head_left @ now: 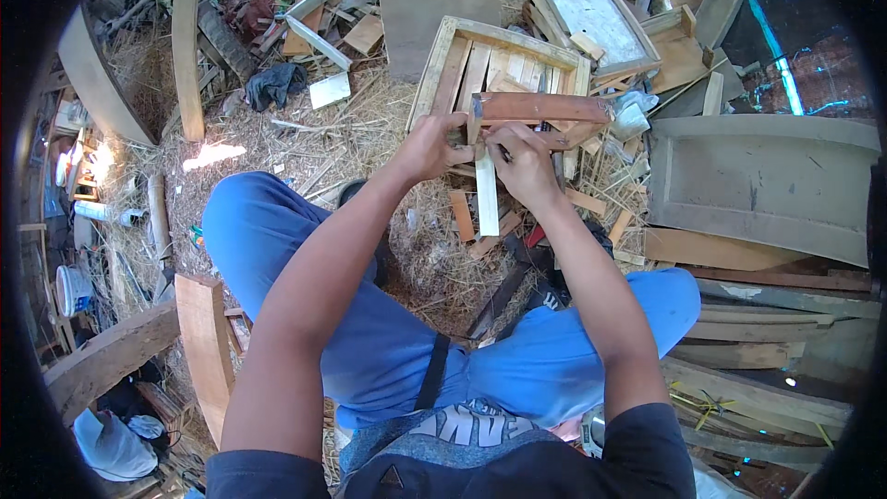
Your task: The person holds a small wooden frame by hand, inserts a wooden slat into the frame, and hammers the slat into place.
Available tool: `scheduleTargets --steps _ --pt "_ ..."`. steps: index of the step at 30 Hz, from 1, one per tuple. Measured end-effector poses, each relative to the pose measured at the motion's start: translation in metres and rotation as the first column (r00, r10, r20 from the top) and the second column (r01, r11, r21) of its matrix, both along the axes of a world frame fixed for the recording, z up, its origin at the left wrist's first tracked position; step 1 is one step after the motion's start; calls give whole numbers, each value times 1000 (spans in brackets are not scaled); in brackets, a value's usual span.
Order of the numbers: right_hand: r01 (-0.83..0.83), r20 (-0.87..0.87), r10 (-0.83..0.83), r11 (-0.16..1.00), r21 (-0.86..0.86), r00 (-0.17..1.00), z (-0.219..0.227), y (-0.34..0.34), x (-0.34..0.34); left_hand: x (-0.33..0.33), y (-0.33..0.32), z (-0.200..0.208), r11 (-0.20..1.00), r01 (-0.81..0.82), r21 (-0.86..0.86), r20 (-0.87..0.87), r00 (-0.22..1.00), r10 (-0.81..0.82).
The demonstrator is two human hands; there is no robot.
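In front of me a reddish-brown wooden block (545,109) lies across a slatted wooden frame (448,55). My left hand (432,145) is at the block's left end, its fingers closed around a small piece of wood there that I cannot make out fully. My right hand (523,163) is bent just below the block, fingers pinched together, with a small dark thing, perhaps a pencil, showing by the fingertips. Between the two hands a pale flat wooden strip (487,194) points down toward me; its upper end is partly hidden by the fingers.
Wood scraps, shavings and straw cover the ground. A framed panel (587,9) lies beyond the slatted frame. At the right are a large wooden panel (758,185) and stacked boards (758,328). Upright planks (188,65) stand at the left, near a dark cloth (275,85).
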State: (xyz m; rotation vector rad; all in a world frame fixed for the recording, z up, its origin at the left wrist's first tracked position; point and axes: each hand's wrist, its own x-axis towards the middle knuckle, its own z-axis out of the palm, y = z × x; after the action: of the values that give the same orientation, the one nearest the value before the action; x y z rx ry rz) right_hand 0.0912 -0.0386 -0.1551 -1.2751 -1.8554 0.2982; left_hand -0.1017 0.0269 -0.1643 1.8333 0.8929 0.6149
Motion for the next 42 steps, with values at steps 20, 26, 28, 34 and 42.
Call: scheduleTargets --steps 20,26,28,34,42 --pt "-31 85 26 998 53 996 -1 2 -1 -2 2 -4 999 -25 -34 -79 997 22" --pt "-12 107 18 998 -59 994 4 -4 4 0 1 4 1000 -24 -1 -116 993 24" --pt "18 67 -12 995 -97 998 13 -7 0 -2 2 -3 1000 -23 2 -103 994 23" --pt "58 27 -56 995 -78 998 31 -16 12 -1 4 -12 1000 -7 -14 -82 997 6" --pt "610 -49 -627 771 -183 778 41 -64 60 5 1 0 998 21 52 34 999 -22"
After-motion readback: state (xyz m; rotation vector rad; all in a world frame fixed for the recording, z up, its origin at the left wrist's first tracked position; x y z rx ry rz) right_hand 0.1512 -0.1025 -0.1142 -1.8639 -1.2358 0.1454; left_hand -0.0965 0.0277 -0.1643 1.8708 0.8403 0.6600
